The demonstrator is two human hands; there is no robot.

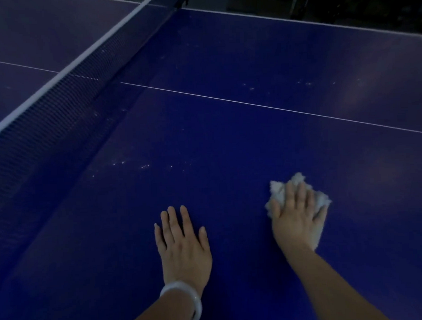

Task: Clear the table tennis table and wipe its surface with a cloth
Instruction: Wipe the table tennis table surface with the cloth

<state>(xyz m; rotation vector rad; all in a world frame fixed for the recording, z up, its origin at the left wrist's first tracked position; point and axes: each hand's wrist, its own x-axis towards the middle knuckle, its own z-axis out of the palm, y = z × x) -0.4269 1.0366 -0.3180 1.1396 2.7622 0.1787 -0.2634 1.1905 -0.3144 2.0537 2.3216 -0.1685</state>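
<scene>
The blue table tennis table (228,140) fills the view. My right hand (298,216) lies flat with straight fingers on a crumpled white cloth (278,191), pressing it onto the surface at the lower right. My left hand (181,242), a pale bangle on its wrist, rests palm down on the bare table at the lower middle, holding nothing. Pale specks (131,165) dot the surface beyond my left hand.
The dark net (66,93) with a white top band runs diagonally across the upper left. A thin white centre line (263,105) crosses the table. The far white edge (320,23) borders a dark floor with metal legs behind.
</scene>
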